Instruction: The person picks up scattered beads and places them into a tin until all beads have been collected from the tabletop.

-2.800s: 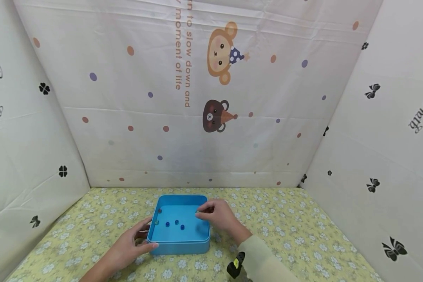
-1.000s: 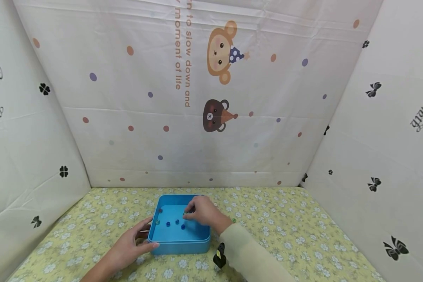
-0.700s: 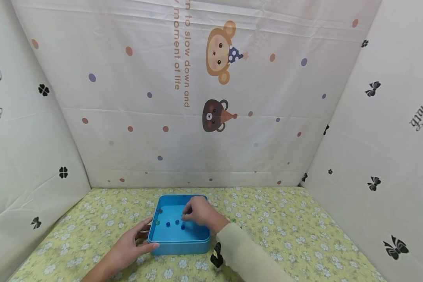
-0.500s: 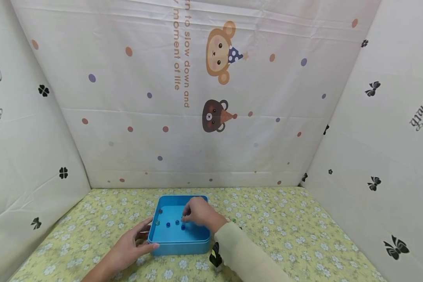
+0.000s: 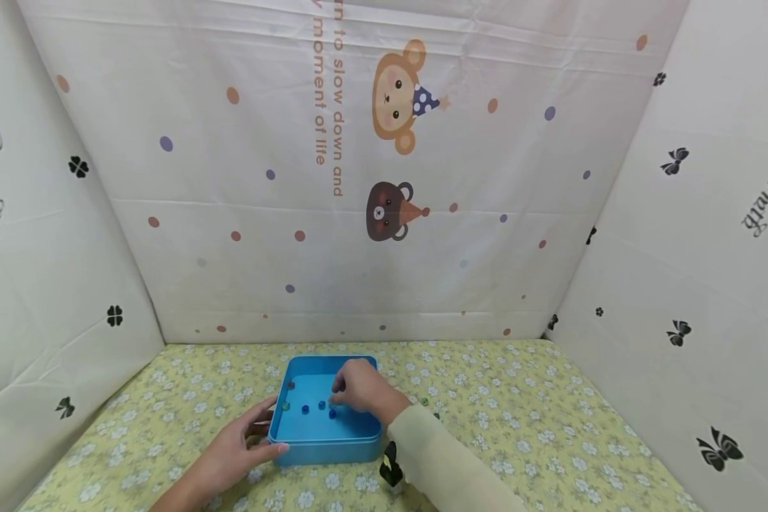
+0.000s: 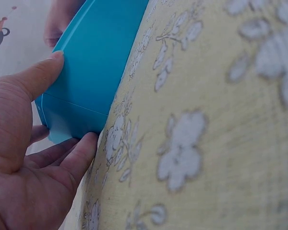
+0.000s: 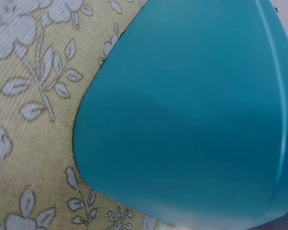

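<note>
A light blue rectangular open box (image 5: 328,450) stands on the patterned cloth. My left hand (image 5: 240,444) grips its near left corner, thumb on the front rim and fingers along the side. In the left wrist view the thumb presses the box wall (image 6: 93,62) and the fingertips reach its lower edge. My right hand (image 5: 365,387) is inside the box at the right, fingers curled, pinching what looks like a small bead, almost hidden. Left of its fingertips lie several small beads on the box floor: blue beads (image 5: 305,409), a green one (image 5: 286,406) and a reddish one (image 5: 291,385).
Small greenish beads (image 5: 424,402) lie on the cloth right of the box, partly beside the right sleeve (image 5: 451,459). The yellow floral cloth (image 5: 537,427) spreads around the box. White printed sheets (image 5: 230,270) rise at the back and both sides.
My right hand has moved left from the box's right rim to over its floor, then slightly lower, and is nearly still. The left hand and box have stayed; the beads lie as before.
</note>
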`<state>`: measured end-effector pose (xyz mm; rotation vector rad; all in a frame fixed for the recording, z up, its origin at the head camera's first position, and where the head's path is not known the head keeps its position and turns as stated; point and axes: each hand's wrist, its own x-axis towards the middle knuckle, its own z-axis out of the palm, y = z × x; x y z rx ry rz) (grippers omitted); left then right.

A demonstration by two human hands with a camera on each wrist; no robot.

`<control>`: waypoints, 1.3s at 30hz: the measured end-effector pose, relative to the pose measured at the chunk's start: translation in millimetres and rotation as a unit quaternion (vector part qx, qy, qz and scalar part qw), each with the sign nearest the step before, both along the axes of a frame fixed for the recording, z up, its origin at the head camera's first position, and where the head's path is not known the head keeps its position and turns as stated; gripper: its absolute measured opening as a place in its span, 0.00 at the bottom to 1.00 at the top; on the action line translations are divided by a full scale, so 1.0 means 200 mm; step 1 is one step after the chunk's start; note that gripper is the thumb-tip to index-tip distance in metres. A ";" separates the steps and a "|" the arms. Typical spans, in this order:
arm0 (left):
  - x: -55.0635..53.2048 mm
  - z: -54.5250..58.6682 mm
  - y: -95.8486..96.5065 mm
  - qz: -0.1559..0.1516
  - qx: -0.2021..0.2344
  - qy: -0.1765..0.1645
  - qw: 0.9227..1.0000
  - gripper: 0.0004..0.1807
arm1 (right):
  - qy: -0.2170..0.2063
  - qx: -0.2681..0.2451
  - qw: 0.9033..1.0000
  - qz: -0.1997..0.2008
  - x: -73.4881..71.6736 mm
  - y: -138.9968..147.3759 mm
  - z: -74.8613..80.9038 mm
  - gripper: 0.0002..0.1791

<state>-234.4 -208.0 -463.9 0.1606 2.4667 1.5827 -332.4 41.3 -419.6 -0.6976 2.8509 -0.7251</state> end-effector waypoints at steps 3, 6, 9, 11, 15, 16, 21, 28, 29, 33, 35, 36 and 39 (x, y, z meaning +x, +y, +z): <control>0.00 0.00 0.00 -0.006 0.007 -0.002 1.000 0.49 | 0.009 -0.018 1.000 0.004 0.00 0.01 -0.01 0.09; 0.00 0.00 0.00 -0.008 0.010 -0.001 1.000 0.49 | 0.022 -0.046 0.999 0.011 -0.01 0.04 -0.02 0.08; 0.00 0.00 0.00 -0.003 0.008 0.000 1.000 0.49 | 0.035 -0.075 0.996 0.018 -0.01 0.08 -0.02 0.07; -0.01 0.00 0.00 0.000 0.005 0.003 1.000 0.49 | 0.037 -0.103 0.994 0.026 -0.01 0.12 -0.01 0.08; -0.01 -0.01 -0.01 0.000 0.005 0.005 1.000 0.49 | 0.029 -0.159 0.986 0.030 0.00 0.20 0.00 0.10; -0.01 -0.01 -0.01 0.000 0.005 0.007 1.000 0.49 | 0.028 -0.173 0.984 0.030 0.00 0.22 -0.01 0.10; -0.01 -0.01 -0.01 0.002 0.004 0.006 1.000 0.50 | 0.017 -0.216 0.976 0.017 0.02 0.31 -0.01 0.10; -0.01 -0.02 -0.01 0.004 0.001 0.008 1.000 0.49 | 0.009 -0.273 0.962 -0.007 0.05 0.42 -0.03 0.11; -0.02 -0.02 -0.01 0.005 0.000 0.008 1.000 0.49 | 0.008 -0.279 0.960 -0.010 0.05 0.43 -0.03 0.10; -0.02 -0.01 -0.01 0.007 -0.001 0.008 1.000 0.48 | 0.008 -0.294 0.955 -0.026 0.06 0.49 -0.06 0.10; -0.02 -0.01 -0.01 0.008 -0.002 0.008 1.000 0.48 | 0.009 -0.304 0.952 -0.033 0.07 0.52 -0.07 0.09; -0.02 -0.01 -0.01 0.008 -0.002 0.008 1.000 0.48 | 0.008 -0.308 0.951 -0.038 0.07 0.53 -0.08 0.09; -0.02 -0.01 -0.01 0.006 -0.001 0.009 1.000 0.48 | 0.007 -0.320 0.946 -0.047 0.09 0.57 -0.09 0.08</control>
